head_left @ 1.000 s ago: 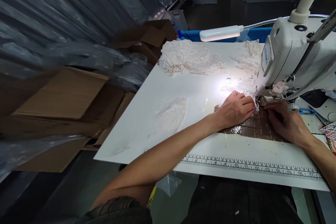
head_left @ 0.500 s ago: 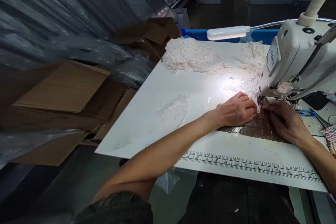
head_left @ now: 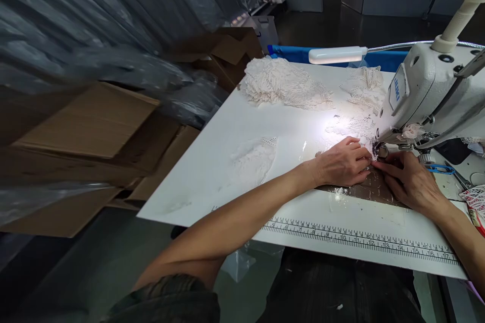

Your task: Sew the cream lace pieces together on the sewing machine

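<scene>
White lace (head_left: pixel 354 128) lies under the lamp's bright spot and runs to the needle area of a white sewing machine (head_left: pixel 420 93). My left hand (head_left: pixel 345 162) rests on the lace just left of the presser foot, fingers curled down on its edge. From the right, my right hand (head_left: pixel 413 181) reaches in with its fingertips at the narrow lace end, in front of the foot and close to my left fingertips. A brown plate (head_left: pixel 359 189) lies beneath both hands. The exact pinch of the fingertips is too small to see clearly.
A lace heap (head_left: pixel 282 83) and a smaller lace pile (head_left: pixel 364 86) sit at the back of the white table (head_left: pixel 212 161). One flat lace piece (head_left: pixel 253 159) lies left. Blue-handled snips (head_left: pixel 441 168) are at right. Cardboard boxes (head_left: pixel 87 121) stand left; a ruler strip (head_left: pixel 356 237) edges the front.
My right hand's fingertips have moved left, closer to my left hand at the lace end. My left hand stays nearly in place. The whole view has shifted slightly.
</scene>
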{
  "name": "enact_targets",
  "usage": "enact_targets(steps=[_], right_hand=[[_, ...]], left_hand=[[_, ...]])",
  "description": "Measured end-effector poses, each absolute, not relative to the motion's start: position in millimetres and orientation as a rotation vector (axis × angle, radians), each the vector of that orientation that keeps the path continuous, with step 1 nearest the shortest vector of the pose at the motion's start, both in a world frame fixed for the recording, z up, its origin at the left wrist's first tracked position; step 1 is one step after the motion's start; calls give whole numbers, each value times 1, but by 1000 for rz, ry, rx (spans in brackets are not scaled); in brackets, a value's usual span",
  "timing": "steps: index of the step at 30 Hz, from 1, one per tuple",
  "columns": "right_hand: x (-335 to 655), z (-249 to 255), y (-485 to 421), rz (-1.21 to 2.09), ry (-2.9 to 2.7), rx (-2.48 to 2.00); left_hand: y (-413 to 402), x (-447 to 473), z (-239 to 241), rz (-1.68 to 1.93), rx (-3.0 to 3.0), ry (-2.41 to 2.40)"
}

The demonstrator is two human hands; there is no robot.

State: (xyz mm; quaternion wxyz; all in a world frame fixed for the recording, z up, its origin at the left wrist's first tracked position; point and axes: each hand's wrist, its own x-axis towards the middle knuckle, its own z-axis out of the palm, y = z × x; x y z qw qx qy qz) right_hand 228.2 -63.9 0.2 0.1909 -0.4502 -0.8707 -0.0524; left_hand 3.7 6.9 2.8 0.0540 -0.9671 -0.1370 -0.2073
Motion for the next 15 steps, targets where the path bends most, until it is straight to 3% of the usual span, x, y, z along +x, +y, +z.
enact_targets(steps=[15], right_hand=[[224,2,-67,-109,-2432,-1350]], left_hand=[[4,4,6,-561,-2918,-437]])
